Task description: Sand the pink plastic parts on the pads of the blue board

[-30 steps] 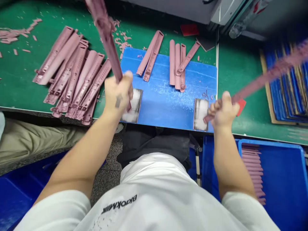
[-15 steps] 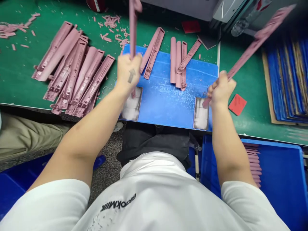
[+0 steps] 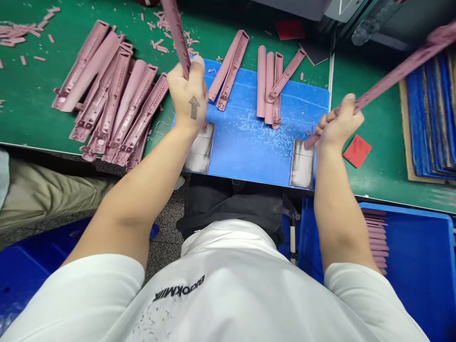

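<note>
My left hand [image 3: 188,97] is closed around a long pink plastic shell [image 3: 177,38], which leans up and to the left. Its lower tip shows at the top of a worn grey-white pad [image 3: 201,151] on the blue mat. In my right hand [image 3: 338,124] is another pink plastic shell [image 3: 395,76], slanting far up to the right, its low end touching a second worn pad [image 3: 302,166]. Between my hands, pink shells lie on the mat: a pair [image 3: 228,71] at the left and a small group [image 3: 270,88] at the right.
A heap of pink shells [image 3: 110,95] covers the green table [image 3: 32,109] at left, with pink scraps [image 3: 21,35] behind. A red square [image 3: 357,151] lies right of the mat [image 3: 245,156]. Stacked blue boards [image 3: 432,118] stand far right. Below, a blue bin [image 3: 416,256] holds pink pieces.
The shell in my left hand has tipped further left, and the one in my right hand has swung lower to the right. The whole view has shifted slightly.
</note>
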`<move>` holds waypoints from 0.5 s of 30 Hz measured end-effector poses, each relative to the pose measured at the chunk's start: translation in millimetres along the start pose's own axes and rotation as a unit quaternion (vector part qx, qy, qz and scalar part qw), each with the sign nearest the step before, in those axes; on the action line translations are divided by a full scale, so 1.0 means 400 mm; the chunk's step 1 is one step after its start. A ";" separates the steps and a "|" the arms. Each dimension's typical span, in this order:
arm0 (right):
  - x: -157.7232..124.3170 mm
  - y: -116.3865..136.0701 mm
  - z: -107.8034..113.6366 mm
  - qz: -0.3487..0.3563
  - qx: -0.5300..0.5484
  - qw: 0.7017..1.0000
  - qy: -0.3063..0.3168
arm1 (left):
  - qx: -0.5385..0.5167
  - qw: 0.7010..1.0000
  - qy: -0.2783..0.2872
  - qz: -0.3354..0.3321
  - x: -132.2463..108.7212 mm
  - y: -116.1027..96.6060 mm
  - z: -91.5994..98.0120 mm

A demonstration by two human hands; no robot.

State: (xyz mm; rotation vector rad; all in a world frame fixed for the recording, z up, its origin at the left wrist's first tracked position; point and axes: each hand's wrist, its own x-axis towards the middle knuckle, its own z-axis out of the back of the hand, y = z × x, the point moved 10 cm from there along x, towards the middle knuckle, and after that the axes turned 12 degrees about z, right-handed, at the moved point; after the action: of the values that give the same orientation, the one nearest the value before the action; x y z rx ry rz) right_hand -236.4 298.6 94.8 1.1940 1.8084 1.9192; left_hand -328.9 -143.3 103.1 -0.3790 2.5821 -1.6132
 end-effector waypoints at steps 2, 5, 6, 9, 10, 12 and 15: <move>-0.018 0.031 0.006 0.037 0.023 0.999 -0.005 | 0.045 0.999 0.028 0.008 -0.033 -0.017 -0.020; -0.044 0.047 -0.022 0.031 0.016 0.997 0.072 | 0.115 0.990 0.055 0.058 -0.065 -0.008 -0.036; -0.049 0.051 -0.020 0.030 0.014 0.997 0.072 | 0.117 0.989 0.050 0.068 -0.070 -0.006 -0.032; -0.061 0.088 0.016 0.071 0.039 0.996 0.020 | 0.073 0.996 0.011 0.046 -0.089 -0.027 -0.007; -0.071 0.100 0.027 0.083 0.046 0.995 0.016 | 0.065 0.997 0.009 0.031 -0.099 -0.037 -0.003; -0.094 0.101 0.020 0.064 0.038 0.995 0.065 | 0.094 0.995 0.039 0.025 -0.115 -0.042 -0.014; -0.101 0.064 -0.003 0.007 0.007 0.993 0.118 | 0.154 0.984 0.070 0.059 -0.108 -0.017 -0.034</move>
State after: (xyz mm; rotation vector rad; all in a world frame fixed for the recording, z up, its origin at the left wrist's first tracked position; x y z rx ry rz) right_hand -202.8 265.5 103.0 1.0237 1.9341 2.1363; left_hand -288.7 -123.6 112.1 -0.0909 2.3351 -2.0166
